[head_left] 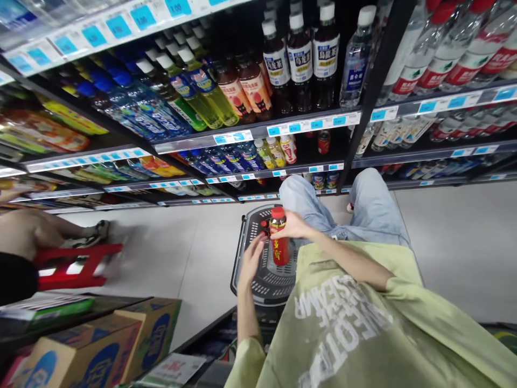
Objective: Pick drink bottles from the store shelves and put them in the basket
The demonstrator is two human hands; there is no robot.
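My right hand (294, 224) is closed round the upper part of a drink bottle (280, 249) with a red cap and a red label with yellow characters. The bottle is over a black perforated shopping basket (264, 288) on the floor; I cannot tell whether it rests on the bottom. My left hand (251, 257) reaches in from the basket's left, fingers stretched out and apart. Its fingertips are close to a second red-capped bottle (265, 226), mostly hidden behind the first; whether they touch it I cannot make out.
Shelves of bottled drinks (302, 59) rise in front, with price strips (315, 125) along their edges. Cardboard boxes (109, 339) stand at the lower left. Another person's leg (36, 229) and a red stool (81, 264) are at the left. My knees flank the shelf side.
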